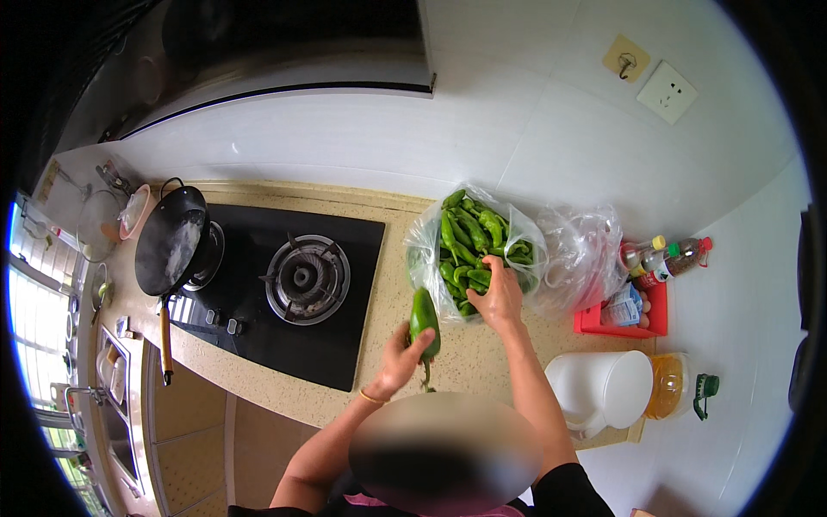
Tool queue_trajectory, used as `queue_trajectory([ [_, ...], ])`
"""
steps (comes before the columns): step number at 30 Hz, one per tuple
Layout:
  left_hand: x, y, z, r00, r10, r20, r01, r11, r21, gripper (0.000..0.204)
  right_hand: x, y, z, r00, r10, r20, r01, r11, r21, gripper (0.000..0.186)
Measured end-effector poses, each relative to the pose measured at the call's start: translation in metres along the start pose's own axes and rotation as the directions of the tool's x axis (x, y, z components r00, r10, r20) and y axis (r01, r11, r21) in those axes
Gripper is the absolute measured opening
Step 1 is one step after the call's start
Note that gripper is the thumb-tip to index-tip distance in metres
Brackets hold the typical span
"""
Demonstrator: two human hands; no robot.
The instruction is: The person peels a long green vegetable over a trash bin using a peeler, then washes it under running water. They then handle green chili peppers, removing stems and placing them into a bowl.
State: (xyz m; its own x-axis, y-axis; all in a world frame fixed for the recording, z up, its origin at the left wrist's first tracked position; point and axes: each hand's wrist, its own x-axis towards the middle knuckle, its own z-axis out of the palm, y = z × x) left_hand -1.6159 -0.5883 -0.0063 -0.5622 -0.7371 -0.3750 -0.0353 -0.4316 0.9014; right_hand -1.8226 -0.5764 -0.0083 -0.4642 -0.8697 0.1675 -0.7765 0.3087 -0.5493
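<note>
Right hand (501, 298), partly hidden (remotely, I cannot tell its grip), at clear bag (422, 252), green peppers (466, 231) inside; left hand (401, 354), grasping large pepper (423, 315).

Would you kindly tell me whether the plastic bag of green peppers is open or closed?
Open: the clear plastic bag is spread wide, its green peppers lie exposed, and the right hand is among them.

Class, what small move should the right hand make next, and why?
Probably pinch one of the green chili peppers and lift it: the right hand is over them at the clear plastic bag, while the left hand holds a single green pepper.
</note>
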Motion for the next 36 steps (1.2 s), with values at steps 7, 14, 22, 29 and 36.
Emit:
queue_trajectory([
  [7, 0.065, 0.077, -0.003, 0.98, 0.199, -0.012, -0.19, 0.951, 0.246, 0.042, -0.004, 0.029, -0.021, 0.997, 0.067, -0.035, -0.05, 0.93, 0.364, 0.065],
  [14, 0.143, 0.091, 0.041, 0.974, 0.223, -0.051, -0.157, 0.814, 0.559, 0.056, 0.0, 0.053, -0.033, 0.956, 0.279, 0.087, -0.169, 0.285, 0.943, 0.054],
  [22, 0.159, 0.085, 0.071, 0.945, 0.305, 0.12, -0.217, 0.306, 0.927, 0.065, -0.003, 0.058, -0.039, 0.94, 0.291, 0.178, -0.133, -0.167, 0.977, 0.049],
  [29, 0.136, 0.084, 0.059, 0.895, 0.407, 0.185, -0.312, 0.27, 0.911, 0.055, 0.0, 0.058, -0.041, 0.899, 0.396, 0.188, -0.111, -0.209, 0.972, 0.038],
  [36, 0.075, 0.068, 0.061, 0.852, 0.514, 0.102, -0.465, 0.652, 0.598, 0.034, -0.01, 0.048, -0.049, 0.905, 0.391, 0.169, -0.02, -0.358, 0.933, 0.037],
])
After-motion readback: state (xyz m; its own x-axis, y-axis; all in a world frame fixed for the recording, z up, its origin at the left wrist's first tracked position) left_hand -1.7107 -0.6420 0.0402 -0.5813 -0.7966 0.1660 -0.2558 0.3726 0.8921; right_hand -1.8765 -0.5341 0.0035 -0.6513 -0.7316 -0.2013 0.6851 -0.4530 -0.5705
